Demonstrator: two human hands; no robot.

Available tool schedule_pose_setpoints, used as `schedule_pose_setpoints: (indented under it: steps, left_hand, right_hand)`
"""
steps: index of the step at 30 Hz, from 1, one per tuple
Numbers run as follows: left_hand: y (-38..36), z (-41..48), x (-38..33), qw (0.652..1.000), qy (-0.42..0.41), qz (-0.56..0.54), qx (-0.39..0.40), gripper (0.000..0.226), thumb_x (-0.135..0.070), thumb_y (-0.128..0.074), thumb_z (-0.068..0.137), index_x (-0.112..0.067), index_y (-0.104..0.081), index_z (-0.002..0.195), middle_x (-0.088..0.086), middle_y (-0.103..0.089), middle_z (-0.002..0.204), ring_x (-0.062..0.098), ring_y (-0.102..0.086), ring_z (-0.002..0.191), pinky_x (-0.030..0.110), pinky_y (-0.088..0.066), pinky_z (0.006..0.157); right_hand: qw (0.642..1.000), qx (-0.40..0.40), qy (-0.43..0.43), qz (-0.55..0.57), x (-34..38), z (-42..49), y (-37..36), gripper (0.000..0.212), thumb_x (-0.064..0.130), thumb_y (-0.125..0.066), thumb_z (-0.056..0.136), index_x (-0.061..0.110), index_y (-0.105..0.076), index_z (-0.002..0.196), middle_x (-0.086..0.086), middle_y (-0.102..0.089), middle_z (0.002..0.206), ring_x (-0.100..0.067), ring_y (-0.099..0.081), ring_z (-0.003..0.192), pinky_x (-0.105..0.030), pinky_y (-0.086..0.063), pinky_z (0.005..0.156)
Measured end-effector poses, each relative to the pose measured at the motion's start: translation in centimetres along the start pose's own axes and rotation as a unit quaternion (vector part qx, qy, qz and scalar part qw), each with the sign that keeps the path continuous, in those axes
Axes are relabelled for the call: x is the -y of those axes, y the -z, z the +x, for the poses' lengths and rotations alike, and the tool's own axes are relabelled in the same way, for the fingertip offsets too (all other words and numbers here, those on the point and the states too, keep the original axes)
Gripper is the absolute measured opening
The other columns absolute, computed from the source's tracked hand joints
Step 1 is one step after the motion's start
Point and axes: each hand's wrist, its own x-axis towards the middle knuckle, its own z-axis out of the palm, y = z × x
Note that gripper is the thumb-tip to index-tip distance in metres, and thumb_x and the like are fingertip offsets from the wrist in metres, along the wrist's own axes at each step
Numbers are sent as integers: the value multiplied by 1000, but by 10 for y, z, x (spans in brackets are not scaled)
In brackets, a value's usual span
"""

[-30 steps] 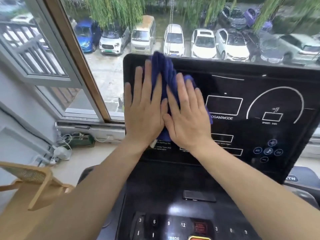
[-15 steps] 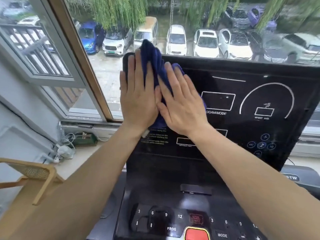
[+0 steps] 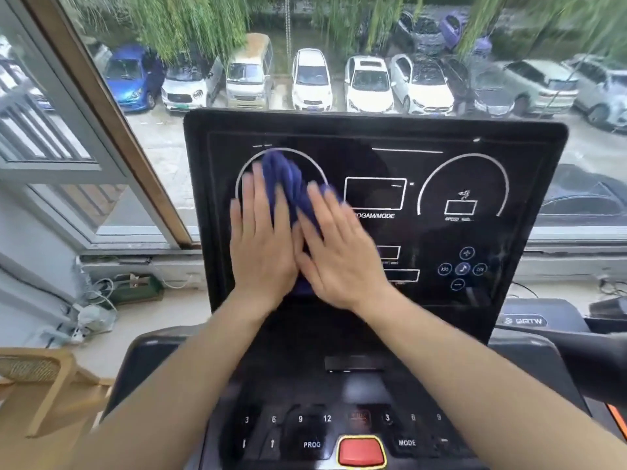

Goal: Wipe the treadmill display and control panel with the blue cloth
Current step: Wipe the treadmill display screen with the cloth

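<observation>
Head view: pressing the blue cloth [image 3: 286,179] flat against the left half of the treadmill display [image 3: 373,137], inside the left dial ring. Done with left hand [image 3: 261,245] and right hand [image 3: 336,254] side by side, touching, fingers straight and spread, not curled round the cloth. Bunched up past the fingertips. Below the display's near edge, a control panel [image 3: 353,391] with number keys and a red button [image 3: 361,451]. Beyond the far edge, parked cars [image 3: 364,83]; off the left edge, a wooden chair [image 3: 44,378].

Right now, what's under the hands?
The blue cloth, pressed on the display by the left hand and right hand. Whatever is printed beneath it is hidden.
</observation>
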Motion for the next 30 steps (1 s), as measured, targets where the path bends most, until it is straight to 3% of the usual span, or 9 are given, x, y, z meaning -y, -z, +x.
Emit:
schedule_pose_setpoints:
  steps: [2, 5, 10, 13, 17, 20, 23, 26, 30]
  left_hand:
    - [10, 51, -18, 999, -3, -6, -36, 59, -32, -36, 107, -1, -25, 156, 26, -20, 162, 38, -17, 152, 46, -9, 123]
    - [11, 74, -61, 998, -65, 1, -23, 63, -35, -28, 106, -3, -13, 158, 23, -13, 165, 35, -11, 154, 46, -5, 123]
    - [-26, -31, -83, 976, -210, -3, 52, 71, -36, -42, 103, -4, -11, 159, 15, 5, 167, 29, -3, 153, 42, -7, 121]
    - [-24, -92, -54, 972, -214, 5, 97, 77, -36, -47, 101, -7, -7, 159, 12, 13, 167, 27, -5, 153, 39, -7, 121]
    - [-11, -40, -42, 989, -137, 25, 43, 66, -30, -44, 103, -6, -16, 158, 15, 4, 165, 30, -6, 154, 41, 1, 123]
    - [-1, 29, -59, 997, -70, 9, -10, 61, -33, -36, 106, -5, -20, 158, 18, -11, 165, 32, -13, 153, 44, -4, 123]
    - [-1, 48, -75, 997, -76, 12, -17, 63, -36, -31, 107, -5, -13, 159, 20, -13, 165, 34, -14, 154, 46, -5, 123]
    - [-13, 9, -82, 989, -148, 13, 20, 65, -36, -28, 106, -6, -4, 159, 15, -2, 167, 32, -5, 154, 45, -4, 123]
    - [-24, -69, -52, 967, -241, 1, 78, 65, -32, -39, 105, -6, -11, 158, 14, 6, 167, 28, -6, 154, 43, -14, 121]
  right_hand:
    - [998, -41, -52, -2, -31, 31, 22, 62, 34, -43, 105, 1, -32, 155, -22, -17, 165, -37, -17, 154, -45, -12, 127]
    - [993, -45, -101, -27, -69, 12, 29, 64, 37, -38, 105, 1, -26, 157, -24, -13, 166, -36, -8, 155, -45, -7, 127]
    - [991, 53, -123, -26, -51, -116, -11, 63, 42, -37, 101, 2, -35, 149, -21, -15, 161, -39, -10, 150, -43, 1, 126]
    - [989, 134, -31, -45, -20, -151, -22, 66, 51, -39, 98, 4, -54, 142, -19, -23, 158, -37, -16, 149, -43, -3, 126]
    - [997, 66, 7, -31, -30, -85, -6, 68, 49, -41, 99, 7, -40, 152, -14, -13, 167, -33, -17, 152, -42, -8, 126]
    - [998, -28, -49, -18, -59, -22, 13, 66, 43, -45, 102, 5, -35, 155, -16, -12, 164, -35, -18, 153, -45, -14, 126]
    - [989, -63, -130, -10, -71, -20, 14, 64, 41, -38, 106, 2, -32, 156, -23, -17, 164, -37, -14, 153, -44, -10, 127]
    - [984, -19, -175, 0, -57, -69, -5, 64, 43, -26, 106, 4, -27, 156, -22, -11, 164, -38, -8, 153, -43, -4, 126]
    - [992, 99, -62, -40, -26, -135, -25, 66, 47, -38, 99, 1, -46, 146, -22, -18, 158, -39, -15, 149, -44, -2, 125]
